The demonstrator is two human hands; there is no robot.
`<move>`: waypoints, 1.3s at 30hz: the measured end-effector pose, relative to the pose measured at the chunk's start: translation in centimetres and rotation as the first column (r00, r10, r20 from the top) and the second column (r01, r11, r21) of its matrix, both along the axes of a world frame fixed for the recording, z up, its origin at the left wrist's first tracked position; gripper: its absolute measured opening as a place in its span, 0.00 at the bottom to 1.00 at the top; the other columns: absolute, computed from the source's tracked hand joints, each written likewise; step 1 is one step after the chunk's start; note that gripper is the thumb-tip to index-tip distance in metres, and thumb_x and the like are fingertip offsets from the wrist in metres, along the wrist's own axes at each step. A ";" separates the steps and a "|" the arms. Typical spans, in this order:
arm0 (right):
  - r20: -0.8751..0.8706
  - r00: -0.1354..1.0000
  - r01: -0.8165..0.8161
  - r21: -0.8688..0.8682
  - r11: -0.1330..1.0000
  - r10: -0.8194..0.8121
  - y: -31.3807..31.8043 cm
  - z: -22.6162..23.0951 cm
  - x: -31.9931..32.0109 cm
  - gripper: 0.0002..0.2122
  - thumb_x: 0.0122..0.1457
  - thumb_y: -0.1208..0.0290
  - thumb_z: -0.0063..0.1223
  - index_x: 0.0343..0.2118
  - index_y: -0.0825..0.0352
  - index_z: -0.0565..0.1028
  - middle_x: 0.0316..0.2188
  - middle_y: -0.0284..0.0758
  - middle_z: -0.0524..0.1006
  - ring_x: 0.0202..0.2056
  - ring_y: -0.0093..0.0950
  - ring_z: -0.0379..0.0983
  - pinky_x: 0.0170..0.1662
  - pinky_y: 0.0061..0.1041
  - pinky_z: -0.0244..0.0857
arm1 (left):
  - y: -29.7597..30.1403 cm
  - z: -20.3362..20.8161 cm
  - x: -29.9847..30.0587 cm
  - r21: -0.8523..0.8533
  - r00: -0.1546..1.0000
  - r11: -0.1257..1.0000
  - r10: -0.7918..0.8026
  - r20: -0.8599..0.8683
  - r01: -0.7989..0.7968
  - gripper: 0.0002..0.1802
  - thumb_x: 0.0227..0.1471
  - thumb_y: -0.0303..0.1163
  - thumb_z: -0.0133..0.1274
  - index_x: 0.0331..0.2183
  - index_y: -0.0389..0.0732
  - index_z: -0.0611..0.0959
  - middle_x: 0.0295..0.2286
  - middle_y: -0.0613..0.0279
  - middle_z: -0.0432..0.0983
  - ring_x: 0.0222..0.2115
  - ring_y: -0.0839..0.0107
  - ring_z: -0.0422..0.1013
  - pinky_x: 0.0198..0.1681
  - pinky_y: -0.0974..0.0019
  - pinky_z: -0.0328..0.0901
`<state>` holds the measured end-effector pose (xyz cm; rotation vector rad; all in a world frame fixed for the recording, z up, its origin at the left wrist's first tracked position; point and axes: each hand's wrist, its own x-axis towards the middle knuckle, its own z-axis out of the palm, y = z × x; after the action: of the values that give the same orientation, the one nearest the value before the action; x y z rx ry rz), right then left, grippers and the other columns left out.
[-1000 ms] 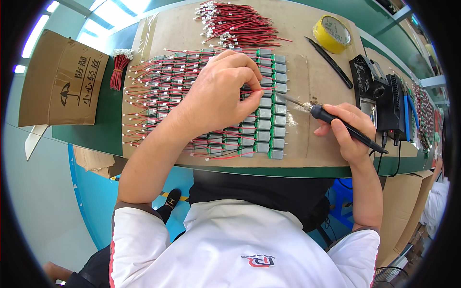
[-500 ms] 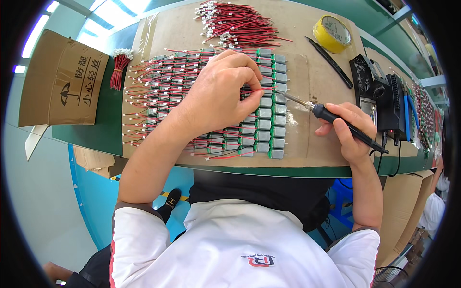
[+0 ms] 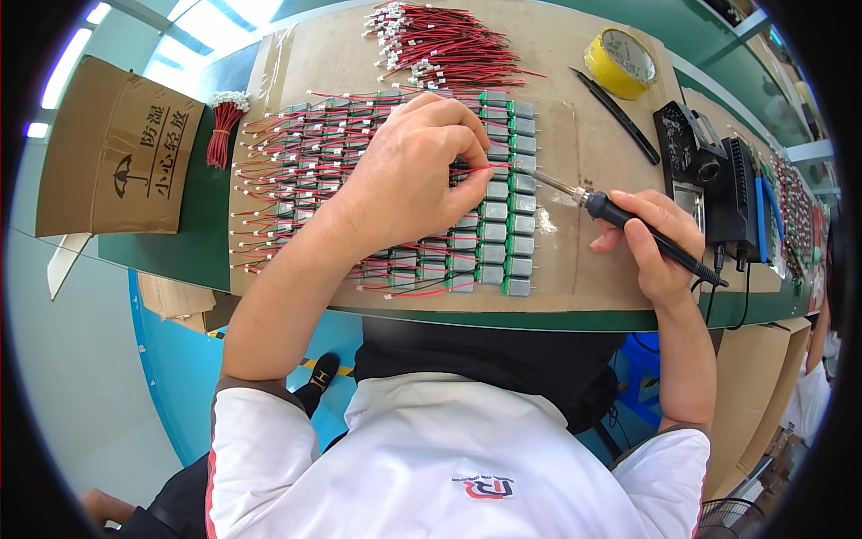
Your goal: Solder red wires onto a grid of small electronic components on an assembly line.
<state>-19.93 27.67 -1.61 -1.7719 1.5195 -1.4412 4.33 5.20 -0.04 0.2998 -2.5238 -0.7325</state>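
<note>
My left hand [image 3: 415,175] is closed in a pinch above rows of small grey motors [image 3: 493,233] with green ends. Between its thumb and fingertips is a thin red wire [image 3: 500,166], its end pointing right. My right hand [image 3: 663,241] grips a soldering iron [image 3: 628,220] by its black handle. The iron's metal tip reaches left to the green end of a motor in the rightmost column, by the wire's end; whether they touch is too small to tell. Red and black leads with white connectors trail left from the motors.
Loose red wires [image 3: 458,45] lie in a heap at the back, near yellow tape [image 3: 620,64] and a black pen-like tool [image 3: 616,117]. At right stands a black soldering station [image 3: 738,202]. A bundle of wires [image 3: 222,130] and a cardboard box [image 3: 117,148] are left.
The soldering iron's tip has shifted slightly left and up, closer to the wire's end. My left hand keeps its pinch in the same place.
</note>
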 end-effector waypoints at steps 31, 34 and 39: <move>-0.325 0.942 -0.018 -0.297 0.955 -0.083 -8.5 0.6 4.5 0.12 0.56 0.86 0.66 0.42 0.66 0.83 0.28 0.39 0.80 0.28 0.36 0.79 0.31 0.32 0.72 | 0.1 0.4 -0.1 0.001 0.998 1.000 -0.030 -0.051 0.030 0.06 0.47 0.27 0.68 0.27 0.38 0.85 0.36 0.58 0.81 0.44 0.54 0.76 0.52 0.52 0.70; -0.295 0.950 -0.004 -0.327 0.945 -0.098 -8.4 0.5 4.6 0.13 0.55 0.86 0.67 0.42 0.65 0.82 0.27 0.39 0.80 0.26 0.36 0.78 0.29 0.32 0.71 | 0.4 0.9 0.0 -0.009 0.998 1.000 -0.026 -0.049 0.026 0.07 0.46 0.27 0.70 0.28 0.38 0.86 0.36 0.57 0.81 0.43 0.55 0.76 0.52 0.52 0.70; -0.272 0.956 0.033 -0.262 0.965 -0.106 -7.8 0.8 5.1 0.10 0.58 0.83 0.66 0.42 0.63 0.82 0.26 0.38 0.76 0.28 0.39 0.76 0.31 0.35 0.72 | 0.6 1.2 -0.2 0.011 1.000 1.000 -0.007 -0.015 0.007 0.09 0.47 0.28 0.71 0.30 0.38 0.86 0.36 0.58 0.81 0.43 0.56 0.76 0.53 0.52 0.70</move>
<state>-14.88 19.86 -0.83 -2.1789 1.6078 -1.5261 4.18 5.81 1.20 0.2883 -2.5088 -0.7490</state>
